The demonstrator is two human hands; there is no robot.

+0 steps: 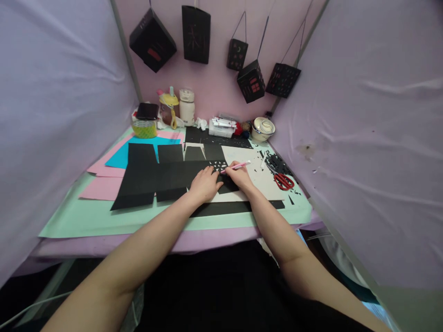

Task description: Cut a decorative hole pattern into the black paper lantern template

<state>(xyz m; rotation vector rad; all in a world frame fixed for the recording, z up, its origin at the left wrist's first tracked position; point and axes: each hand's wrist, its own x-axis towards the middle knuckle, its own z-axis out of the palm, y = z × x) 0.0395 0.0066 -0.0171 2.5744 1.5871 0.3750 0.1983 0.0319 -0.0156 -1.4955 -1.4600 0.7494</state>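
Grips a slim pink-and-white pen-shaped tool [244,164] between the fingers of the right hand [238,175], angled tip-down toward the right-hand part of a large black card sheet [173,175] with notched flaps along both long edges. Presses the left hand [205,184] down on that same sheet, fingers loosely spread and grasping nothing, just beside the tip. Laid out on the mint-green covered desk [74,226], left end over a bright blue paper sheet [117,157] and pink paper sheets [98,189], right end over an off-white rectangular board [265,184].

Appears partway through cutting a cluster of small pale, mostly triangular openings [217,165], judging by the loose black paper scraps [278,162] heaped at the right near red-handled scissors [284,181]. Too small at the tip to tell blade from nib.

Seems to call for short, controlled strokes, firm pressure from the left hand, fingertips clear of the tip's path, and narrow bridges between openings left intact. Likely to tear there if dragged hard.
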